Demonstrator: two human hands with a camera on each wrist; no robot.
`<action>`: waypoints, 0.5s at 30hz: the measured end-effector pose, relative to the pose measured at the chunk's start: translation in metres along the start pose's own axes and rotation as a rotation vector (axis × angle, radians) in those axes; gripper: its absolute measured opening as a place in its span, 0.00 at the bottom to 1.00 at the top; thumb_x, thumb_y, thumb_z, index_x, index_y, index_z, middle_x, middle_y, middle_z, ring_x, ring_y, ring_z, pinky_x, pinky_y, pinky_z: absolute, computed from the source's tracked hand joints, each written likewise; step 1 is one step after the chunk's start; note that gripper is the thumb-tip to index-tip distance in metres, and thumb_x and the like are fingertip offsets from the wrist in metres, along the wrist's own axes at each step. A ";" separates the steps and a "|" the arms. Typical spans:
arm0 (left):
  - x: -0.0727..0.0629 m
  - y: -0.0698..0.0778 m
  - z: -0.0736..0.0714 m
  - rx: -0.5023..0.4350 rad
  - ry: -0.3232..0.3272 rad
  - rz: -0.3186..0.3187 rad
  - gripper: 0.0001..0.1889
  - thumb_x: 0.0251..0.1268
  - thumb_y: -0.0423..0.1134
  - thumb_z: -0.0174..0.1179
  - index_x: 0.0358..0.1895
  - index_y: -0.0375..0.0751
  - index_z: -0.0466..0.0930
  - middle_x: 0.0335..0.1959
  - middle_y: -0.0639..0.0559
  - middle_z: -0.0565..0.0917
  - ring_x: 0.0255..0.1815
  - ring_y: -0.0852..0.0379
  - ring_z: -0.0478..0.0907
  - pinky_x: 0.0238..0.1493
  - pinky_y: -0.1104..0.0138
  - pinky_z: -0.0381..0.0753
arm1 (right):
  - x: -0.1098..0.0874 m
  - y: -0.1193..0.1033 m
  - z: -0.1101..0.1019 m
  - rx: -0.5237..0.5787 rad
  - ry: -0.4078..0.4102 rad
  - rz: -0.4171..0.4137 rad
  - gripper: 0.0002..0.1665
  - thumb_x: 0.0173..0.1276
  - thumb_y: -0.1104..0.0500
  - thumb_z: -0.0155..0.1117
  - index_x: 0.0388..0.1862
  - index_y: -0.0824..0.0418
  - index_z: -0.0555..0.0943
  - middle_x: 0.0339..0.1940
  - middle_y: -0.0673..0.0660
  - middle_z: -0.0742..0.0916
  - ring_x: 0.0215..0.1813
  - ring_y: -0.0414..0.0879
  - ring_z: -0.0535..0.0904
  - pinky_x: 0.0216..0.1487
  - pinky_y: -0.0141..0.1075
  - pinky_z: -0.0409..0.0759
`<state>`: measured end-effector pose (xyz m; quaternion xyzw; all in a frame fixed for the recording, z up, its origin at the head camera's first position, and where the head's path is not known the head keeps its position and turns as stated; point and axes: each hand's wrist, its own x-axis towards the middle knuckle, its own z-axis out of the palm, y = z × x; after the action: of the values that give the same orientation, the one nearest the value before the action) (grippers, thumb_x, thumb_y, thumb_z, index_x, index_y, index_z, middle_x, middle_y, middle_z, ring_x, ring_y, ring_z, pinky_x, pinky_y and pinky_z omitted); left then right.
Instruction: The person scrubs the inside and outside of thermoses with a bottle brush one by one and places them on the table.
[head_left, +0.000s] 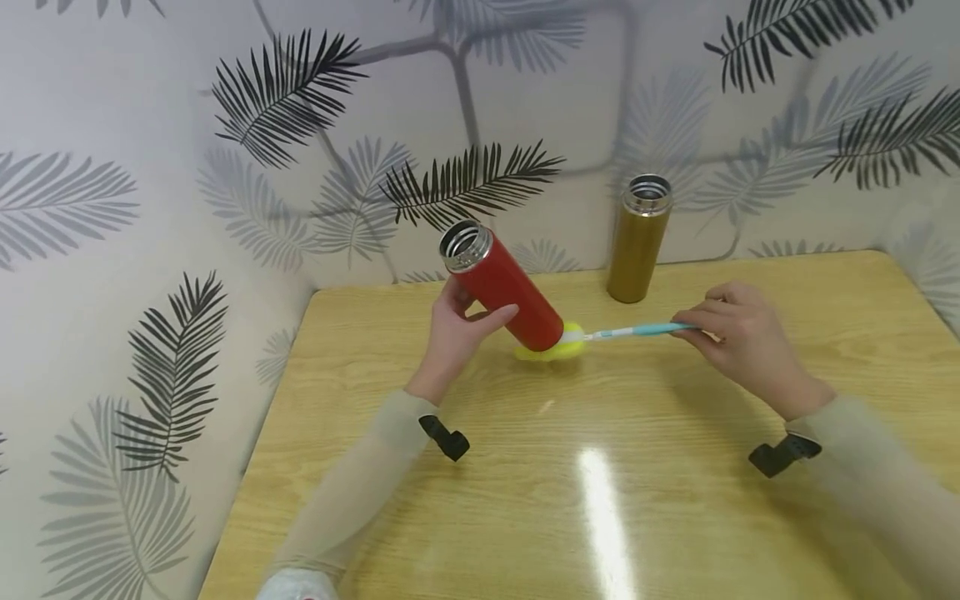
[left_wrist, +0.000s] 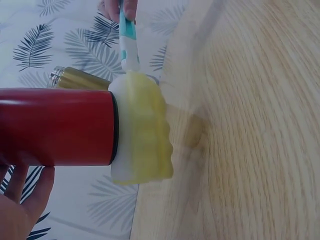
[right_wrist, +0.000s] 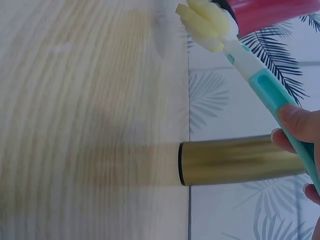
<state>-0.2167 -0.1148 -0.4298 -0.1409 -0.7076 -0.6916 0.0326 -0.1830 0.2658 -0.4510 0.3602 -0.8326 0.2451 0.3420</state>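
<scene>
My left hand [head_left: 467, 337] grips a red thermos bottle [head_left: 508, 292] without a lid, tilted so its mouth points up and left. My right hand [head_left: 738, 337] pinches the teal and white handle of a bottle brush [head_left: 645, 330]. The brush's yellow and white sponge head [left_wrist: 142, 130] lies against the black-rimmed base of the red bottle [left_wrist: 60, 127] in the left wrist view. Both bottle and sponge are held above the table. In the right wrist view, the thumb and fingers [right_wrist: 300, 125] close around the teal handle [right_wrist: 275, 92].
A gold thermos bottle [head_left: 639, 242], also lidless, stands upright at the back of the wooden table [head_left: 525, 500]. Behind the table rises a wall [head_left: 337, 83] with a leaf pattern. Another wall borders the table on the left.
</scene>
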 end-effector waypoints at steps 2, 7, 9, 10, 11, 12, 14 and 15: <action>0.000 0.001 0.000 0.009 0.017 0.002 0.32 0.63 0.37 0.74 0.70 0.47 0.71 0.62 0.51 0.83 0.63 0.52 0.79 0.60 0.55 0.84 | 0.001 -0.003 0.003 0.014 0.010 -0.002 0.35 0.80 0.37 0.53 0.34 0.64 0.90 0.25 0.55 0.89 0.37 0.56 0.73 0.43 0.45 0.67; 0.001 0.002 -0.004 0.010 0.045 0.002 0.33 0.61 0.38 0.76 0.69 0.48 0.72 0.61 0.51 0.83 0.61 0.52 0.79 0.58 0.57 0.84 | -0.004 -0.002 -0.001 0.021 0.024 0.007 0.38 0.79 0.35 0.53 0.31 0.64 0.90 0.22 0.55 0.87 0.37 0.58 0.74 0.43 0.47 0.67; 0.000 0.002 -0.006 0.004 0.043 0.004 0.33 0.61 0.37 0.76 0.68 0.47 0.73 0.60 0.50 0.83 0.59 0.51 0.80 0.55 0.59 0.85 | -0.007 0.002 -0.005 0.020 0.017 0.025 0.37 0.79 0.35 0.53 0.32 0.65 0.90 0.22 0.56 0.87 0.39 0.60 0.75 0.44 0.50 0.68; 0.000 0.003 -0.006 0.002 0.041 0.001 0.32 0.61 0.36 0.75 0.68 0.46 0.73 0.59 0.49 0.84 0.58 0.51 0.80 0.54 0.60 0.85 | -0.008 0.003 -0.007 0.018 0.012 0.036 0.37 0.79 0.35 0.53 0.32 0.65 0.90 0.23 0.57 0.87 0.40 0.62 0.76 0.45 0.53 0.68; -0.001 0.003 -0.007 0.003 0.036 -0.004 0.32 0.61 0.35 0.75 0.68 0.46 0.73 0.59 0.49 0.84 0.58 0.51 0.80 0.52 0.61 0.86 | -0.009 0.005 -0.008 0.017 0.013 0.045 0.37 0.79 0.35 0.54 0.33 0.65 0.90 0.23 0.58 0.87 0.41 0.63 0.76 0.46 0.55 0.68; -0.002 0.003 -0.007 0.002 0.030 -0.008 0.32 0.61 0.34 0.75 0.68 0.45 0.73 0.59 0.49 0.84 0.57 0.51 0.80 0.51 0.62 0.86 | -0.010 0.006 -0.010 0.012 0.007 0.058 0.37 0.79 0.35 0.53 0.33 0.65 0.90 0.23 0.58 0.88 0.41 0.64 0.76 0.46 0.56 0.67; -0.003 0.004 -0.005 0.006 0.014 -0.014 0.32 0.61 0.34 0.75 0.67 0.45 0.73 0.59 0.49 0.84 0.58 0.51 0.80 0.50 0.62 0.86 | -0.009 0.007 -0.010 0.010 0.013 0.076 0.37 0.79 0.34 0.54 0.34 0.64 0.90 0.23 0.58 0.88 0.41 0.63 0.75 0.46 0.56 0.67; -0.004 0.005 -0.004 0.010 0.007 -0.017 0.32 0.61 0.34 0.75 0.68 0.46 0.73 0.59 0.49 0.84 0.58 0.52 0.80 0.49 0.62 0.86 | -0.009 0.007 -0.009 0.007 0.016 0.081 0.36 0.79 0.34 0.54 0.34 0.63 0.90 0.23 0.57 0.88 0.41 0.62 0.76 0.46 0.56 0.67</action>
<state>-0.2123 -0.1197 -0.4262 -0.1323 -0.7119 -0.6890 0.0301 -0.1806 0.2801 -0.4531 0.3253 -0.8430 0.2647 0.3369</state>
